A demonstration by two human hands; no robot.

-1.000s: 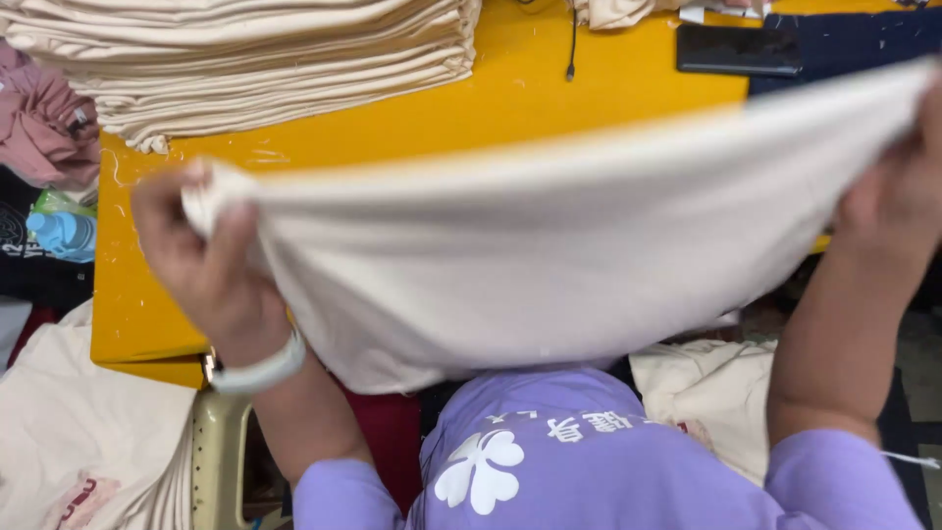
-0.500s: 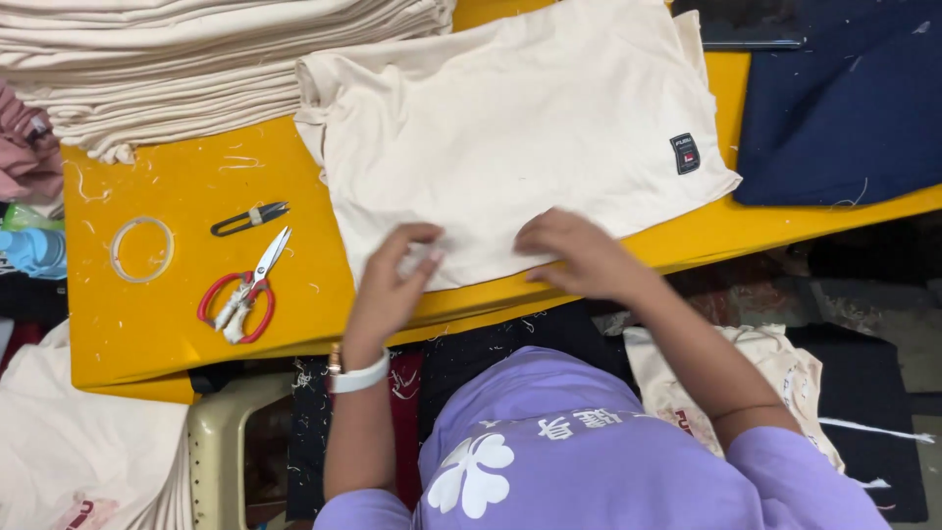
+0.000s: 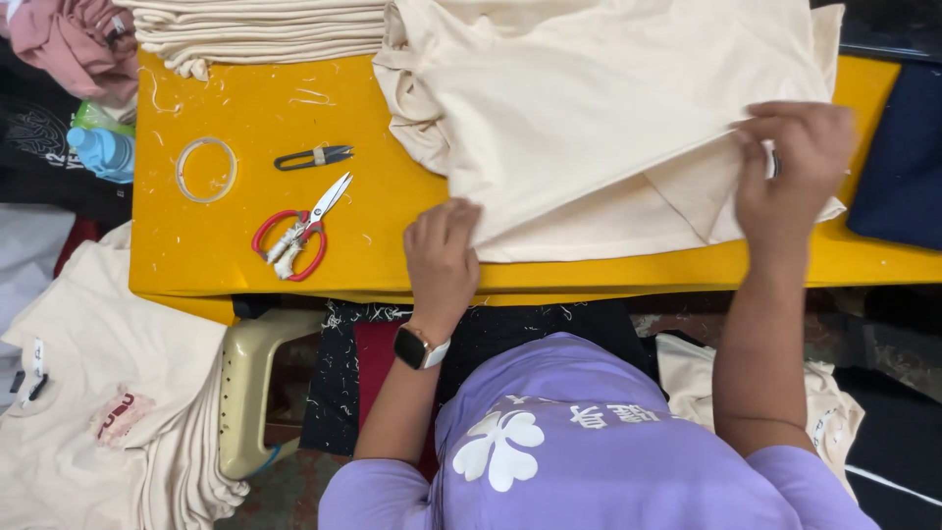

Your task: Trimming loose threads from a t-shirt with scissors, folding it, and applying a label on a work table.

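Cream T-shirt (image 3: pixel 608 118) spread on yellow table (image 3: pixel 245 265), folding step in hand. Left hand (image 3: pixel 444 257) flat, fingers together, pinning hem at 6 o'clock. Right hand (image 3: pixel 797 167) pinching edge at 3 o'clock. Red-handled scissors (image 3: pixel 292 240) at 9 o'clock. Next likely needs edge carried across while hem stays pinned.

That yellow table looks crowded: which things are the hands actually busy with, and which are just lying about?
In hand:
- cream garment, spread on the yellow table
- left hand pressing its near edge
- right hand with a grip on its right edge

Lying about:
- red-handled scissors
- small black snips
- clear tape ring
- stack of folded cream garments
- navy cloth
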